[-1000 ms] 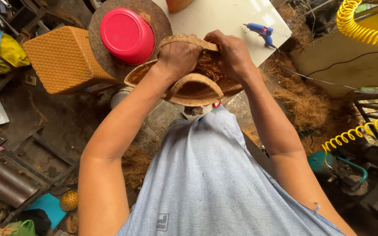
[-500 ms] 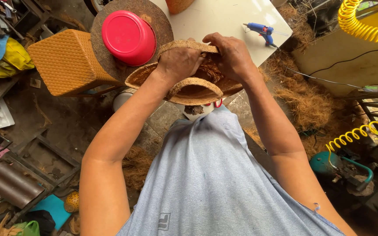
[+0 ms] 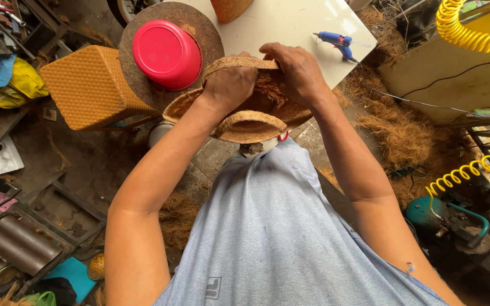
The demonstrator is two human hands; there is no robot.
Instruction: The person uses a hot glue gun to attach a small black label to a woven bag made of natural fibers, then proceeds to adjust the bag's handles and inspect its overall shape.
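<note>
— Coir basket (image 3: 245, 122): where is it, and who has it?

— It is held up in front of the person's chest, above the grey shirt (image 3: 267, 226), at the near edge of the white surface (image 3: 279, 25). It is a brown, fibrous, shallow piece with a curved strap-like band across its top. Both hands are on it.

— How do the fingers stand?

— The left hand (image 3: 229, 86) is clenched over the band and the rim on its side, fingers curled down into the fibre. The right hand (image 3: 297, 73) grips the band from the other side, fingers wrapped over its upper edge. The two hands sit close together, nearly touching.

— What lies around it?

— A red plastic bowl (image 3: 167, 54) sits upside down on a round brown coir disc (image 3: 199, 28), just beside the left hand. To the left of that stands an orange woven box (image 3: 89, 88). A blue glue gun (image 3: 336, 41) lies on the white surface beyond the right hand. Loose coconut fibre (image 3: 395, 133) is heaped on the floor to the right, and a yellow coiled hose (image 3: 472, 28) hangs at the upper right.
</note>
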